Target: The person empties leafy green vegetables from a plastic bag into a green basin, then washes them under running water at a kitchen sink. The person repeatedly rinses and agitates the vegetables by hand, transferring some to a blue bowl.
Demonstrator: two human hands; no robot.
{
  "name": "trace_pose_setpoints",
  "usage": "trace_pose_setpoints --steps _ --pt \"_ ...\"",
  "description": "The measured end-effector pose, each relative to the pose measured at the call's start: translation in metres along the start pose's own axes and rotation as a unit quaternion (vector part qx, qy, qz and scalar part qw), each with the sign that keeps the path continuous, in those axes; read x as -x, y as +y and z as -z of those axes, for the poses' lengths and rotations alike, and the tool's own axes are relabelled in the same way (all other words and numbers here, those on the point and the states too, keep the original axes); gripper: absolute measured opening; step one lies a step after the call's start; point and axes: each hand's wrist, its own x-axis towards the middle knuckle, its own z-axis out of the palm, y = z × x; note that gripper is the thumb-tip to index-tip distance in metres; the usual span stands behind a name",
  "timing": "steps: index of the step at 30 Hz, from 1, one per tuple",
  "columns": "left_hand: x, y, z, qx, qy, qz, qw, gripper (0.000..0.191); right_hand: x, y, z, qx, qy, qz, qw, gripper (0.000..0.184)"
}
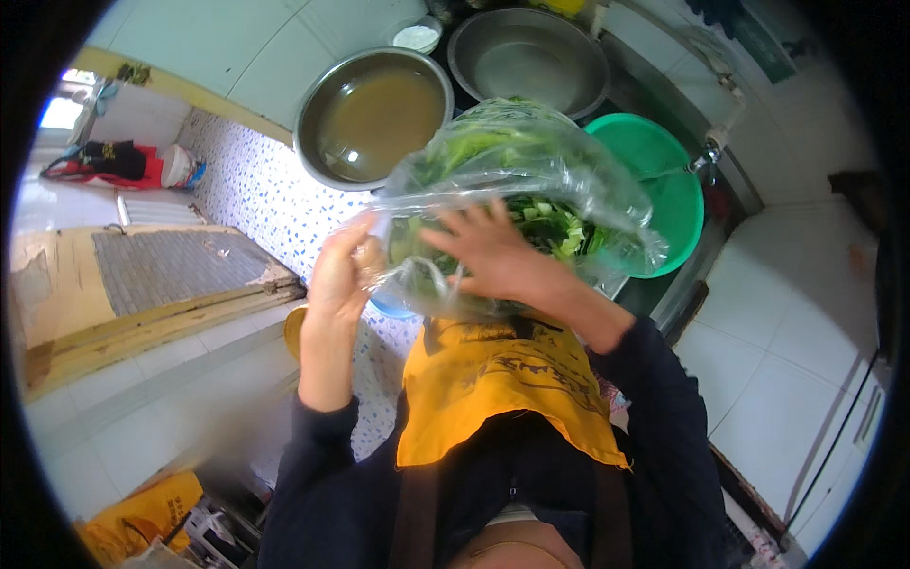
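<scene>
A clear plastic bag (512, 171) of leafy green vegetables (561, 227) lies in front of me, with its mouth towards my body. At the bag's left edge, my left hand (345, 267) is closed on the gathered plastic. My right hand (490, 249) is at the bag's mouth, over the greens, its fingers spread and slightly blurred; nothing shows in its grasp. What the bag rests on is mostly hidden. Some chopped pale stems and leaves show through the opening beside my right fingers.
A steel basin of brownish water (380, 121) stands beyond the bag at left, and another steel basin (530, 64) behind it. At right, a green plastic basin (668, 213) sits below a running tap (704, 160). A small bowl of white stuff (416, 35) stands at the back.
</scene>
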Motion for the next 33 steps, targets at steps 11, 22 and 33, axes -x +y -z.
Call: trace_pose_setpoints --steps 11,22,33 --pt "0.013 0.042 -0.121 0.115 -0.219 0.091 0.965 0.038 0.038 0.063 -0.002 -0.081 0.089 -0.053 0.991 0.07" --pt "-0.046 0.024 -0.23 0.073 -0.243 0.137 0.958 0.036 0.141 0.166 -0.011 -0.599 0.151 -0.084 0.782 0.065" --pt "-0.067 0.003 -0.277 0.063 -0.188 0.112 0.974 0.036 0.104 0.127 -0.029 -0.628 0.185 -0.368 0.66 0.105"
